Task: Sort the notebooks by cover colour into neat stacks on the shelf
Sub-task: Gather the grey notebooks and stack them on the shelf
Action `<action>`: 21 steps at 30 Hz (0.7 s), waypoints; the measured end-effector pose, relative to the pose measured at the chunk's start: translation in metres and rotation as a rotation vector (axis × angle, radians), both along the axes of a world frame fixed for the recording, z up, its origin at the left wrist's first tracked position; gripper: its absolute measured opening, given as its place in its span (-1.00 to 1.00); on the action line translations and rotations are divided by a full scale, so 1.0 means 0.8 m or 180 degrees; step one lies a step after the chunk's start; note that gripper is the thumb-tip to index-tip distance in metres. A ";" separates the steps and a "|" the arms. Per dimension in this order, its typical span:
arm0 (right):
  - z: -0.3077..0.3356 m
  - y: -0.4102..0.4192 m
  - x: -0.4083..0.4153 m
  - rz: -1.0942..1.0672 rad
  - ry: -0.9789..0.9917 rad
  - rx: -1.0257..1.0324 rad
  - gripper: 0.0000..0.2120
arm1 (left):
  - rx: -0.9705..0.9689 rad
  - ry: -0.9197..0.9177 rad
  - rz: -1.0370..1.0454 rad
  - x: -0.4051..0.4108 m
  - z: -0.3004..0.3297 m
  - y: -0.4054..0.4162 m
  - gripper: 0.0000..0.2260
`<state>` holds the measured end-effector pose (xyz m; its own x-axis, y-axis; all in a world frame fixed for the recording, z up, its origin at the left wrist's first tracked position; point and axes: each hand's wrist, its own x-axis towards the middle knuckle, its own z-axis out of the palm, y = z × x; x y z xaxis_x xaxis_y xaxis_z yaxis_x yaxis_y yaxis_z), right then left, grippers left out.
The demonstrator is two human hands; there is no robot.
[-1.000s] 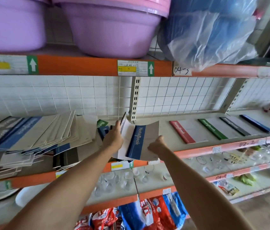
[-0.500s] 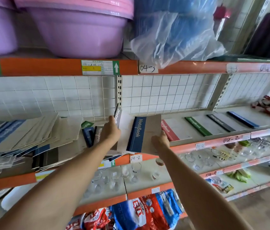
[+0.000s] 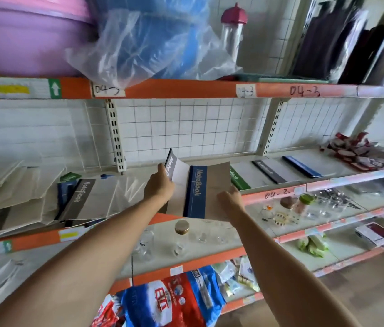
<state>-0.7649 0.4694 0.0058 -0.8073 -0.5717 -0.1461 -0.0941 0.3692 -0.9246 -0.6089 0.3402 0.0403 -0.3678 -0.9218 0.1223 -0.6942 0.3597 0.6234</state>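
Both hands are gripping notebooks above the shelf edge [image 3: 280, 195]: left hand [image 3: 159, 187] is pinching a grey-spined notebook [image 3: 171, 165], right hand [image 3: 229, 197] is holding the blue-spined notebook [image 3: 196, 192]; sorted notebooks [image 3: 268, 172] are lying rightward.

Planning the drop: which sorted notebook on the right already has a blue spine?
The far-right notebook, beyond the green-spined and black-spined ones; its spine alone matches the blue-spined notebook in hand.

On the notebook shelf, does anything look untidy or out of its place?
Yes. The pile of notebooks at the left of the shelf lies fanned and slanted, colours mixed, some edges hanging over the front. To the right, the green, grey and blue notebooks lie flat, side by side.
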 end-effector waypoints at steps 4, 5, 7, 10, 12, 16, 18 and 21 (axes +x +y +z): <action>0.000 0.035 -0.050 -0.0053 0.0023 -0.0023 -0.65 | 0.0133 -0.0007 -0.0068 -0.054 -0.002 0.041 -0.62; -0.001 0.043 -0.060 -0.0055 0.0014 -0.0027 -0.68 | 0.0155 -0.0018 -0.0069 -0.066 -0.004 0.050 -0.59; -0.004 0.057 -0.077 -0.0099 -0.0009 -0.0019 -0.70 | 0.0189 -0.0008 -0.0041 -0.089 -0.007 0.065 -0.54; -0.008 0.077 -0.101 -0.0204 -0.0013 0.0036 -0.65 | 0.0194 -0.0052 0.0009 -0.119 -0.008 0.081 -0.62; -0.012 0.085 -0.120 -0.0221 -0.0023 0.0038 -0.64 | 0.0150 -0.0071 0.0008 -0.141 -0.010 0.087 -0.69; -0.023 0.095 -0.161 -0.0301 0.0009 0.0114 -0.70 | -0.0007 -0.0217 -0.0176 -0.188 -0.020 0.092 -0.78; -0.025 0.101 -0.185 -0.0322 0.0071 0.0143 -0.68 | -0.0109 -0.0328 -0.0306 -0.215 -0.025 0.091 -0.81; -0.024 0.106 -0.228 -0.0338 0.0076 0.0149 -0.61 | -0.0111 -0.0391 -0.0428 -0.265 -0.030 0.086 -0.77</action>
<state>-0.9472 0.5538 -0.0131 -0.8666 -0.4757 -0.1507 -0.0739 0.4210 -0.9041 -0.8212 0.4093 0.0165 -0.5014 -0.8594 0.0998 -0.7087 0.4741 0.5225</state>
